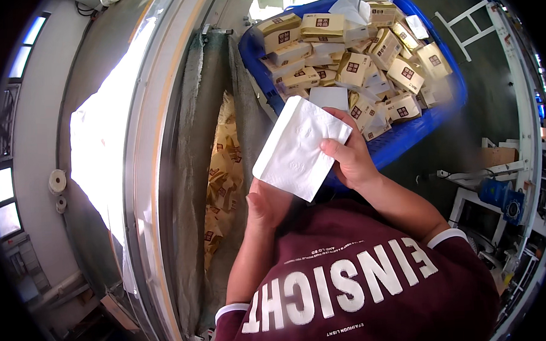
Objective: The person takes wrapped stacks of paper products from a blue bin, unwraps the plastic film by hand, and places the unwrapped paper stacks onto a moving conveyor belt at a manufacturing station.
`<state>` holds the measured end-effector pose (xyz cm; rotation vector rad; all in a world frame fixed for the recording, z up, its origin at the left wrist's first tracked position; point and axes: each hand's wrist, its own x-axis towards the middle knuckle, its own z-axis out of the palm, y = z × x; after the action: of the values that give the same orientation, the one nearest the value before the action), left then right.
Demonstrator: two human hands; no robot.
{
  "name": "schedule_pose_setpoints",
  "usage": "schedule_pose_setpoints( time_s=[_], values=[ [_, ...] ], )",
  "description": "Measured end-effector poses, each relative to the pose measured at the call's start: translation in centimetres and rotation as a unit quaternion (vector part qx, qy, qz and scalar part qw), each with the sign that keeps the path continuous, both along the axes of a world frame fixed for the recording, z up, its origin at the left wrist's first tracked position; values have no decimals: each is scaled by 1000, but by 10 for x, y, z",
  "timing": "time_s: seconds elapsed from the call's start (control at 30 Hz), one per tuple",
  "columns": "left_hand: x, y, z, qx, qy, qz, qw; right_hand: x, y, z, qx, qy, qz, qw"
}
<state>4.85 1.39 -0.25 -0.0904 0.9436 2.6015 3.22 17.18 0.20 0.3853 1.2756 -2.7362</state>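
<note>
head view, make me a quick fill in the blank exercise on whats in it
1. The right hand presses its ____ on the upper face of a flat rectangular block of embossed white paper.
2. Boxy beige-and-gold packs lie heaped in a large plastic basket coloured ____.
3. Big lettering on the maroon short-sleeved shirt is ____.

Missing words: thumb; blue; white.

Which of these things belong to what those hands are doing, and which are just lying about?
Likely part of the job:
White tissue stack, gripped by the right hand, with the left hand at its lower edge
Packets, piled in the blue basket

Apparently just lying about:
Cardboard box, at the right
Blue motor, below the box
</note>
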Motion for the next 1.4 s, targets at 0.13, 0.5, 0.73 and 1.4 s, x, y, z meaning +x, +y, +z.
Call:
schedule_pose_setpoints(
  time_s=[0.13,0.5,0.73,1.4],
  values=[
    [0,1,-22,-212,-24,34,976,9,11,-28,149,92,91,980],
    [22,-8,-98,-438,-160,-92,880,-107,127,-173,734,24,213,644],
    [28,6,-96,-297,-164,-52,939,-168,99,-228,809,-66,331,480],
    [30,2,-117,-294,-146,-28,944,-144,127,-230,846,81,247,465]
  ],
)
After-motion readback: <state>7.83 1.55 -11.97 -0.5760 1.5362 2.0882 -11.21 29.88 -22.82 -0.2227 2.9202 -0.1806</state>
